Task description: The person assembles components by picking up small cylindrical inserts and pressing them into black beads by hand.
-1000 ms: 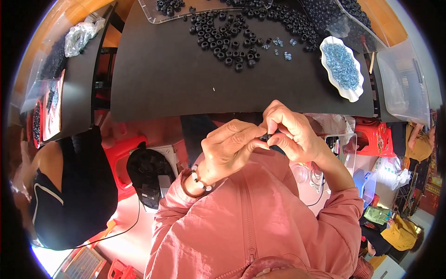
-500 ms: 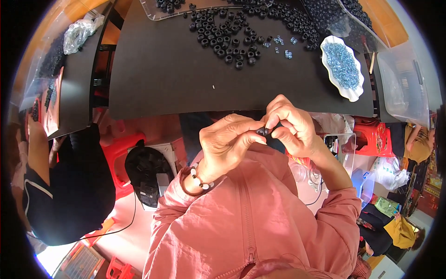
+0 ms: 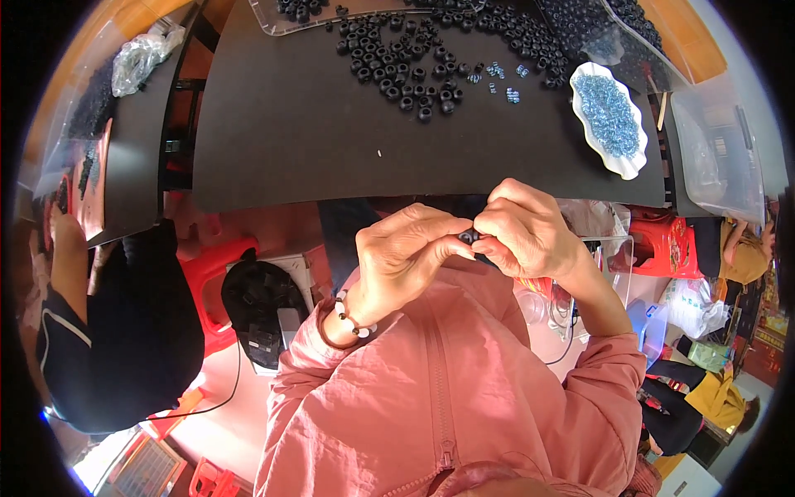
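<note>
I'm viewing the dark bench, a scalloped white dish resting toward its right side. Nearer me, the left hand and right hand are meeting, fingertips nearly closed, both pinching a small dark bead. I'm judging this two-handed bead handling; the next move is calling for steady fingertips.

Your right hand has curled in tighter. The black bead, mostly hidden a second ago, now shows more.
</note>
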`<state>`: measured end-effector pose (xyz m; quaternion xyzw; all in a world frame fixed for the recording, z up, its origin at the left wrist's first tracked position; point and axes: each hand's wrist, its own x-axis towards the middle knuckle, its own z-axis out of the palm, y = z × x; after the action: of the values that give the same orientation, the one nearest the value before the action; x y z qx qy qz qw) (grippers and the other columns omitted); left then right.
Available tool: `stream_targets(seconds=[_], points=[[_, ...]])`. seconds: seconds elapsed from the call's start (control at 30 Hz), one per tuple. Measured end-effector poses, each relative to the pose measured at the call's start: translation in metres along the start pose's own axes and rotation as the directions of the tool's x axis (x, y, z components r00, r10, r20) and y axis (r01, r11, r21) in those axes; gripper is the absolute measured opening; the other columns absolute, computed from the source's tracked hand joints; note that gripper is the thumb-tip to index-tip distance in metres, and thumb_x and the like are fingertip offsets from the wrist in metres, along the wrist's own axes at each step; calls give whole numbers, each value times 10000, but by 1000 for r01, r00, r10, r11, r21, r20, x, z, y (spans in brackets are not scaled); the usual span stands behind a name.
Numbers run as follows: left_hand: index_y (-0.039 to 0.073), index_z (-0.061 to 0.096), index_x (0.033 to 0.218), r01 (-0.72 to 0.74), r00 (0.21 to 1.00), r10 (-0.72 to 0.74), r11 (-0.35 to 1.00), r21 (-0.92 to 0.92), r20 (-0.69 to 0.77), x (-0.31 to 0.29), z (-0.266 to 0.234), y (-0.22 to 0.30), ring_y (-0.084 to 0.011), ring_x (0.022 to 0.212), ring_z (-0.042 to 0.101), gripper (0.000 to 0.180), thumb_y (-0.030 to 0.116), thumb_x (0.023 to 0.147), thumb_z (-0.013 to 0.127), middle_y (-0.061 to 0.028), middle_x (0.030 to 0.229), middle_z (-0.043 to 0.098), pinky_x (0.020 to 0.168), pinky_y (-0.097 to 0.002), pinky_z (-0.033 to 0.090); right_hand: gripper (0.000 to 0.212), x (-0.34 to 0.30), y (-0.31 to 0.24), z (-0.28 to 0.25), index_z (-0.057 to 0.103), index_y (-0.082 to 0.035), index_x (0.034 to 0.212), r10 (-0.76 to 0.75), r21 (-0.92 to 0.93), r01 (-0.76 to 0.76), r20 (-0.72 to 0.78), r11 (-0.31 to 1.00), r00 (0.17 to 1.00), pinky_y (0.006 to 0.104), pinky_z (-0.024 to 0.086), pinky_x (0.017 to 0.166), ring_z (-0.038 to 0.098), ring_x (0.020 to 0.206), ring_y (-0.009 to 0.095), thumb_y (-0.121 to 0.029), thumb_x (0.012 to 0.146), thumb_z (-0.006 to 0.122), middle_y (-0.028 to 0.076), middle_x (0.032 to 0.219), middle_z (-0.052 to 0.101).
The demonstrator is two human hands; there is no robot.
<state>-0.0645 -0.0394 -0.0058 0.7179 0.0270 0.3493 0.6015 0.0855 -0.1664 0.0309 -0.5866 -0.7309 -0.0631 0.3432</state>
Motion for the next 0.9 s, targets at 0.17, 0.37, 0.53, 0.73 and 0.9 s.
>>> stream_targets(seconds=[0.17, 0.37, 0.53, 0.73, 0.9], points=[[-12, 699, 932, -42, 999, 41, 998, 46, 26, 0, -1, -2, -199, 709, 650, 253, -42, 691, 770, -106, 851, 678, 574, -278, 523, 179, 0, -2, 1, 539, -41, 781, 17, 20, -18, 39, 1000, 999, 318, 429, 492, 480, 610, 206, -120, 765, 699, 42, 640, 468], [-10, 684, 957, -196, 977, 207, 963, 184, -46, -3, 5, -2, -202, 685, 627, 325, -70, 650, 773, -91, 845, 639, 559, -289, 520, 125, -4, -4, 17, 496, -45, 733, 83, 123, -75, -62, 990, 995, 334, 402, 479, 440, 566, 219, -48, 788, 608, 49, 625, 440], [-16, 679, 965, -232, 969, 246, 948, 218, -36, -2, 2, -3, -210, 697, 630, 356, -105, 630, 757, -98, 854, 637, 561, -295, 525, 168, -1, -14, 20, 460, -28, 712, 224, 230, -208, -46, 951, 974, 342, 374, 471, 414, 538, 227, -47, 848, 557, 60, 626, 428], [-21, 679, 968, -276, 959, 283, 938, 212, -7, -1, 0, -7, -219, 705, 637, 346, -124, 643, 740, -105, 866, 641, 572, -300, 536, 322, -1, -33, 12, 441, -16, 724, 620, 532, -635, 240, 560, 747, 317, 342, 483, 395, 544, 115, -177, 1002, 459, 55, 597, 395], [-14, 690, 987, -47, 998, 49, 998, 45, -37, -7, 1, -11, -208, 722, 655, 284, -85, 715, 734, -118, 874, 661, 595, -285, 546, 448, 0, -24, 4, 537, -5, 770, 638, 627, -727, 445, 280, 629, 264, 371, 540, 410, 560, 85, -337, 1033, 390, 16, 646, 509]])
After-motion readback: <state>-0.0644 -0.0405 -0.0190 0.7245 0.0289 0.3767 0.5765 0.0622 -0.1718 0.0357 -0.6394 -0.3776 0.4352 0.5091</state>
